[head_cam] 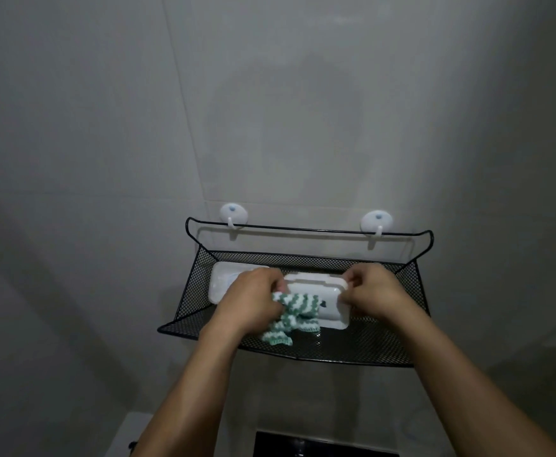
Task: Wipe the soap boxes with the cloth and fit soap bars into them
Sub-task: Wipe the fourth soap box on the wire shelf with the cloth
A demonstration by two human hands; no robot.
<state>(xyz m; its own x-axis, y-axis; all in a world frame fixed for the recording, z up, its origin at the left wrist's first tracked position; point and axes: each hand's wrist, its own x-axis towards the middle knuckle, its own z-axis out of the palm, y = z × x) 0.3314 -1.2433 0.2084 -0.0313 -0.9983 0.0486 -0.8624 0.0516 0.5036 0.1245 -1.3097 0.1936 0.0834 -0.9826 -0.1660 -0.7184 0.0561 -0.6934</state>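
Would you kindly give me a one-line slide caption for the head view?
Left hand wipes a white soap box with a striped cloth while the right hand steadies it in a black wire basket.

Black mesh shelf [352,344] (hung on two wall hooks) carries two white soap boxes [327,303], striped cloth [290,319] near left.

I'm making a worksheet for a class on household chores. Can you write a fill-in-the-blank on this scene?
1. The left hand holds a ____-and-white striped cloth.
2. The right hand grips the soap box at its ____ end.
3. Both boxes sit in a black ____ basket.
4. The basket hangs from ____ white hooks.

Missing: green; right; mesh; two
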